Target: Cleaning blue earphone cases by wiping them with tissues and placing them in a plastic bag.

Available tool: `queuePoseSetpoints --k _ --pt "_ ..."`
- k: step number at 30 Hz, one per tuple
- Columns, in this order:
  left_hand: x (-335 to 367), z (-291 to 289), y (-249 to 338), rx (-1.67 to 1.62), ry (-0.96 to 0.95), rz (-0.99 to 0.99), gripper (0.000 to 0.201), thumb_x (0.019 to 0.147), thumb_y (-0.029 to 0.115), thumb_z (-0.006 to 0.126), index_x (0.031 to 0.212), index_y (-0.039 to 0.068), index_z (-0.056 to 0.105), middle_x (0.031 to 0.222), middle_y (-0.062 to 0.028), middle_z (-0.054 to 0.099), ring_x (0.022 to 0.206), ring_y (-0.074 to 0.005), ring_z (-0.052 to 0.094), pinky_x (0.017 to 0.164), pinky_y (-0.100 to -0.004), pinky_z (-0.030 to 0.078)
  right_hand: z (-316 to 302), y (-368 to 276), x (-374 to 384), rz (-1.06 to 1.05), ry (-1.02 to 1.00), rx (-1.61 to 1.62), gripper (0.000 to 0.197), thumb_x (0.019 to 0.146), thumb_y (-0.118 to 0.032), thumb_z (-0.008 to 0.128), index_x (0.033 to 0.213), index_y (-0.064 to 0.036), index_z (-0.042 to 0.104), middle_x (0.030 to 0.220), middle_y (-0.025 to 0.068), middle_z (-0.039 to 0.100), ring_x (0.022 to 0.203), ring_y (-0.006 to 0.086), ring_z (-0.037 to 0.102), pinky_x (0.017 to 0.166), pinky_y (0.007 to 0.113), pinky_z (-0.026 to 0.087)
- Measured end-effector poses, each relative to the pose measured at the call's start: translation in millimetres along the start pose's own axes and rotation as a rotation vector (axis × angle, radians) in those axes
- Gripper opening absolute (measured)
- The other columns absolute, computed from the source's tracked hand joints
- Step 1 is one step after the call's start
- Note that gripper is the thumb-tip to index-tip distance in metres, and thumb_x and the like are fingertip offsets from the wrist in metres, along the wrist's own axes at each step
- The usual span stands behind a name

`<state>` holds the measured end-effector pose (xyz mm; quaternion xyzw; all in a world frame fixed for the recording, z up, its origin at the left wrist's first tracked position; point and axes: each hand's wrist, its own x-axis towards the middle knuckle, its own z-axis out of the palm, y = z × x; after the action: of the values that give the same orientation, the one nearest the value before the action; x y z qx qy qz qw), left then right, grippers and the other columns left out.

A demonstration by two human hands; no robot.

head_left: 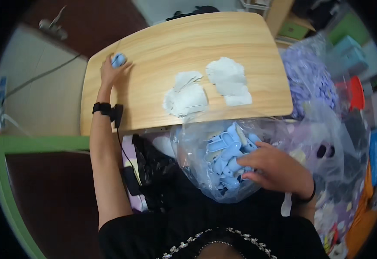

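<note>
At the far left of the wooden table (162,47), my left hand (110,73) has its fingers and thumb around a small light blue plastic piece (118,60). My right hand (277,166) reaches over a clear plastic bag (188,159) in front of me. Many light blue plastic pieces (229,151) fill this bag, some hollow and rounded. The fingers of that hand are apart and touch or hover just above the pieces; whether a fingertip presses on one is hard to see.
Two stacks of torn white paper, a left one (186,97) and a right one (230,82), lie on the table. Beyond its right edge sits a clear bag of purple pieces (307,77). A black bag (154,162) lies below the table's front edge. A cable runs from my left wrist.
</note>
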<state>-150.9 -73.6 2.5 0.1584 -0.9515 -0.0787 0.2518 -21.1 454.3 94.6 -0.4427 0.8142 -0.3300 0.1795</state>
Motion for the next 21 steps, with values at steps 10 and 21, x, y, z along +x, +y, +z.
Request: queuePoseSetpoints --k 10,21 --pt "-9.1 -30.5 -29.3 -1.096 -0.267 -0.597 0.043 0.092 0.038 0.050 0.097 -0.004 0.057 0.070 -0.0081 0.057 0.055 -0.0126 0.050 0.040 -0.0207 0.038 -36.0 72.5 60.0 0.104 -0.088 0.229 0.020 0.079 -0.021 0.068 0.082 -0.0019 0.067 0.072 0.0114 0.065 0.066 0.0237 0.062 0.061 0.033 0.048" --pt "-205.8 -111.6 171.7 -2.028 -0.472 -0.296 0.056 0.082 0.017 0.069 0.125 -0.007 0.041 0.113 -0.0188 0.055 0.072 -0.0171 0.053 0.041 -0.0197 0.042 12.2 126.5 110.2 -0.141 0.228 -0.412 0.018 0.074 -0.015 0.067 0.080 -0.0015 0.057 0.082 0.0110 0.053 0.083 0.0326 0.058 0.070 0.043 0.047"
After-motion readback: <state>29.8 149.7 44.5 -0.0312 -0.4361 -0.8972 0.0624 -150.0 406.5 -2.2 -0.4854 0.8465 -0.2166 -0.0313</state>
